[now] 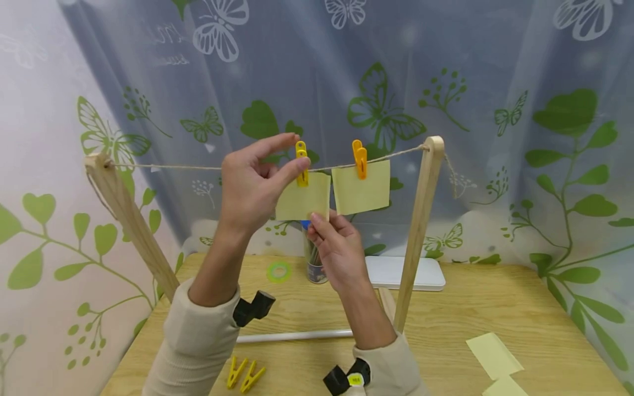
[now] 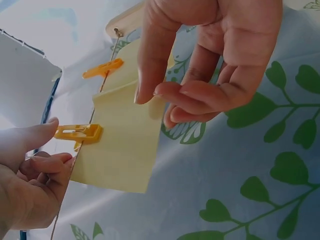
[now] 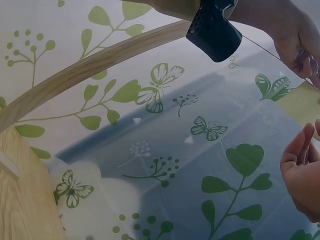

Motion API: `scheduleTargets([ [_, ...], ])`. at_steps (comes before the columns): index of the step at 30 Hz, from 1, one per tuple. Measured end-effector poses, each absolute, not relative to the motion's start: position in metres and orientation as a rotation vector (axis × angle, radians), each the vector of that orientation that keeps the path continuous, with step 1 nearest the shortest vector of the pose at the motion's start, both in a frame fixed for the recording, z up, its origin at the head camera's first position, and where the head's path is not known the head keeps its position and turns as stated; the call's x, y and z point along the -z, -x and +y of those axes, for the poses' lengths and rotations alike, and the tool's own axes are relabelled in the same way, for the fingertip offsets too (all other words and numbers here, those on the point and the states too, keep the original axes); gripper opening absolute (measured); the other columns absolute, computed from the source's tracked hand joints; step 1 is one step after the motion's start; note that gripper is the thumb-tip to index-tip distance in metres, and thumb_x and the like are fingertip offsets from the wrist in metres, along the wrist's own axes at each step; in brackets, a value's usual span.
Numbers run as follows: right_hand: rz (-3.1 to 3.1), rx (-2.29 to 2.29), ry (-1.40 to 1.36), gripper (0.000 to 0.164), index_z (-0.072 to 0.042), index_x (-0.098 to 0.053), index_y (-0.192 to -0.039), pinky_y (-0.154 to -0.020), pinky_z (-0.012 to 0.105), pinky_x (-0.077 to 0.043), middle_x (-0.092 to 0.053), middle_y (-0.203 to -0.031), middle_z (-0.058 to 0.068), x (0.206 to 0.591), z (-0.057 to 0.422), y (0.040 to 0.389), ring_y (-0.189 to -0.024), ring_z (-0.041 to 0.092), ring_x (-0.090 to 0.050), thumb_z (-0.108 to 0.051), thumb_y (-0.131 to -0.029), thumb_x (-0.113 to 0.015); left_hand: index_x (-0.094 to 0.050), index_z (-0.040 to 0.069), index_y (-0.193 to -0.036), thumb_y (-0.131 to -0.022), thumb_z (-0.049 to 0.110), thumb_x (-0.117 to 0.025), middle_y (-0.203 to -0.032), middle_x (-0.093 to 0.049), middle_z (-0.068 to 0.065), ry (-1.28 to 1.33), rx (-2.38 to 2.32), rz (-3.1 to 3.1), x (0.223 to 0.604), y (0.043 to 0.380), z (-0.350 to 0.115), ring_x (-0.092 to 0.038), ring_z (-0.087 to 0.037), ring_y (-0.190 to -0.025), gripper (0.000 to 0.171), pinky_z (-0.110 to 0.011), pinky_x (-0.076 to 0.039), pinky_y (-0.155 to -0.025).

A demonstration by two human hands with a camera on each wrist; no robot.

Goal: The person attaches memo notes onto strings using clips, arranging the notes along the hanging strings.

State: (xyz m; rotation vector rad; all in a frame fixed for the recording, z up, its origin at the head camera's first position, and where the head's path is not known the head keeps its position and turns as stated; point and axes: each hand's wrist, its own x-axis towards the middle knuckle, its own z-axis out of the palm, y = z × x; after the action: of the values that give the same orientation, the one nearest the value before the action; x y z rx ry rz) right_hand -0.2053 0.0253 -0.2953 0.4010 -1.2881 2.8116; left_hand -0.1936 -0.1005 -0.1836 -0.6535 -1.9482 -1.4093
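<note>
My left hand pinches the top of a yellow clothespin between thumb and fingers. The clothespin sits over a twine line and the upper edge of a pale yellow paper note. By its lower right corner, my right hand holds that same note with the fingertips. To the right, a second yellow note hangs from the line under an orange clothespin. In the left wrist view the first note hangs between both hands.
Wooden posts carry the twine at both ends. On the table are two yellow clothespins, loose notes, a white rod, a green tape roll, a cup and a white case. A patterned curtain hangs behind.
</note>
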Motion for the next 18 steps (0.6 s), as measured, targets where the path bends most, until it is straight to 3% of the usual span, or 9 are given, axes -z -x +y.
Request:
scheduleTargets([
  [2,-1.315,-2.805,-0.418,0.022,-0.014,-0.062,-0.088,-0.077,0.021,-0.048,-0.061,-0.082,-0.005,0.297,0.028,0.204,-0.075,0.007,-0.056,0.003,-0.095,-0.049,-0.067,0.003,-0.116,-0.083,0.009,-0.073,-0.099,-0.071,-0.012,0.663,1.419,-1.932,0.184,0.193,-0.102,-0.027,-0.010,-0.033,0.034,-0.024,-0.022,-0.035],
  [7,-1.407,-2.780,-0.440,0.024,-0.016,-0.067,-0.091,-0.078,0.020,-0.048,-0.062,-0.085,-0.006,0.304,0.033,0.202,-0.078,0.007,-0.057,0.002,-0.094,-0.052,-0.066,0.005,-0.118,-0.083,0.008,-0.072,-0.108,-0.070,-0.004,0.670,1.444,-1.872,0.186,0.186,-0.105,-0.027,-0.010,-0.034,0.035,-0.024,-0.023,-0.035],
  [11,-1.539,-2.718,-0.450,0.021,-0.014,-0.069,-0.102,-0.079,0.020,-0.050,-0.063,-0.091,-0.005,0.316,0.040,0.199,-0.081,0.008,-0.058,-0.001,-0.092,-0.056,-0.066,0.007,-0.120,-0.084,0.006,-0.071,-0.093,-0.070,0.012,0.674,1.469,-1.808,0.194,0.179,-0.108,-0.028,-0.009,-0.035,0.036,-0.025,-0.022,-0.035],
  [13,-1.637,-2.671,-0.475,0.023,-0.007,-0.065,-0.113,-0.078,0.020,-0.050,-0.063,-0.094,-0.004,0.324,0.046,0.196,-0.082,0.009,-0.058,-0.003,-0.092,-0.059,-0.066,0.007,-0.120,-0.084,0.005,-0.070,-0.073,-0.064,0.018,0.674,1.473,-1.779,0.201,0.175,-0.110,-0.028,-0.008,-0.035,0.036,-0.025,-0.022,-0.035],
  [14,-1.699,-2.640,-0.483,0.026,-0.004,-0.063,-0.117,-0.078,0.021,-0.051,-0.063,-0.096,-0.004,0.328,0.049,0.194,-0.083,0.009,-0.059,-0.004,-0.091,-0.061,-0.066,0.007,-0.120,-0.084,0.004,-0.070,-0.066,-0.060,0.019,0.676,1.470,-1.767,0.205,0.173,-0.111,-0.029,-0.008,-0.036,0.036,-0.025,-0.022,-0.035],
  [15,-1.757,-2.612,-0.498,0.031,0.001,-0.060,-0.120,-0.078,0.021,-0.051,-0.063,-0.098,-0.003,0.333,0.054,0.192,-0.084,0.008,-0.059,-0.006,-0.090,-0.062,-0.066,0.006,-0.119,-0.084,0.003,-0.070,-0.072,-0.063,0.019,0.677,1.468,-1.756,0.210,0.170,-0.112,-0.029,-0.007,-0.036,0.036,-0.024,-0.022,-0.035],
  [18,-1.966,-2.469,-0.587,0.041,0.008,-0.055,-0.124,-0.078,0.022,-0.052,-0.063,-0.101,-0.002,0.348,0.072,0.184,-0.086,0.007,-0.061,-0.010,-0.088,-0.066,-0.066,0.003,-0.118,-0.083,-0.001,-0.070,-0.056,-0.053,0.012,0.716,1.486,-1.739,0.226,0.162,-0.115,-0.029,-0.005,-0.037,0.036,-0.023,-0.022,-0.034],
])
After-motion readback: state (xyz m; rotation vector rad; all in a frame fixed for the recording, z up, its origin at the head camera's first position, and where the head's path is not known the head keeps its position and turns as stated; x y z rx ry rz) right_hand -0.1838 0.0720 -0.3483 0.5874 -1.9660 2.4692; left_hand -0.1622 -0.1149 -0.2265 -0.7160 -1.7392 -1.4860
